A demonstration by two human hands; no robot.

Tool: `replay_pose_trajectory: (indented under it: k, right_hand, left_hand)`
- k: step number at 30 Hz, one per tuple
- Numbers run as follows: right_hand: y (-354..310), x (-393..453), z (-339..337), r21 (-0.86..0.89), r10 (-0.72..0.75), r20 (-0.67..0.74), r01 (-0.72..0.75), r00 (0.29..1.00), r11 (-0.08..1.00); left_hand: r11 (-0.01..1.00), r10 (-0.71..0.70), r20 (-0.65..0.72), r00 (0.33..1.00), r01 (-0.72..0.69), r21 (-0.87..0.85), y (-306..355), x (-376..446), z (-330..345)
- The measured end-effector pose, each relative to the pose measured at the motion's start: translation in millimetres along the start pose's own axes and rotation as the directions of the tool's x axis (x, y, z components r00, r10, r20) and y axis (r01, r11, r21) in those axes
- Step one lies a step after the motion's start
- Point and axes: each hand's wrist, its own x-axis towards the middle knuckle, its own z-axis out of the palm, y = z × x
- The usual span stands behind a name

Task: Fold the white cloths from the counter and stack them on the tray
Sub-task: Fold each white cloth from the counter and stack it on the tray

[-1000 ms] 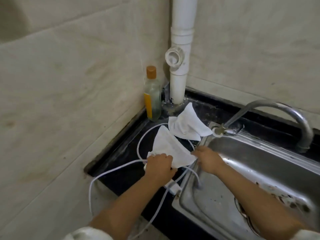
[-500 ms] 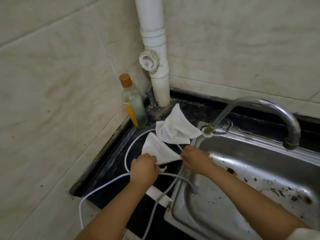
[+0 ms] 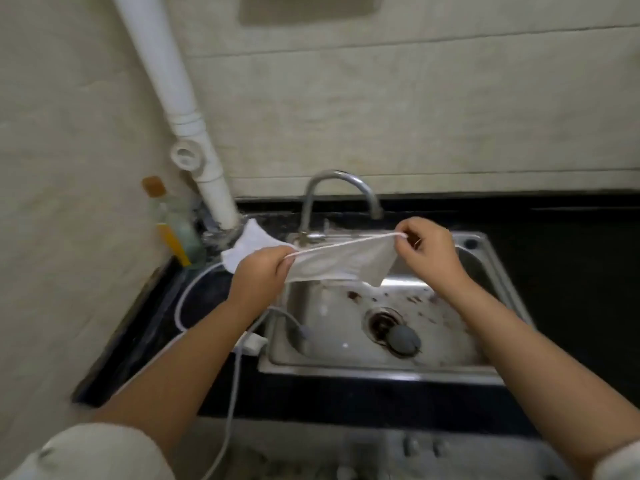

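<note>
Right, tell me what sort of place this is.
Most likely a home kitchen or utility corner: a steel sink with a curved tap set into a black counter, tiled walls, and a white drainpipe in the corner.

- The white cloth point(image 3: 341, 263) has been lifted off the black counter point(image 3: 207, 299) and is now stretched mid-frame above the sink point(image 3: 346, 344).
- Its corners are now pinched by the left hand point(image 3: 261, 270) and right hand point(image 3: 424, 249), which have been raised and drawn apart.
</note>
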Motion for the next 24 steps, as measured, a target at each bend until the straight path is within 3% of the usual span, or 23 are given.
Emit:
replay_pose_trajectory:
  k: [4,7,11,19,24]
  right_hand:
    - [38,-69,-111,-0.146,0.195,-0.183,-0.223,0.964,0.964]
    - [62,-120,-194,-0.217,0.317,-0.317,-0.394,0.894,0.893]
    - [85,-188,-292,-0.376,0.363,-0.451,-0.543,0.815,0.751]
    - [158,-335,-464,-0.214,0.465,-0.749,-0.836,0.473,0.506]
    - [189,-411,-551,-0.185,0.395,-0.838,-0.876,0.377,0.445]
  left_hand:
    - [0.973,0.229,0.149,0.962,-0.221,-0.072,96,7,40]
    - [0.939,0.333,0.185,0.924,-0.307,-0.157,179,17,75]
    - [0.892,0.44,0.259,0.86,-0.385,-0.237,300,10,124]
    - [0.737,0.666,0.38,0.642,-0.486,-0.469,545,-52,229]
    - [0.627,0.77,0.294,0.567,-0.584,-0.516,680,-90,279]
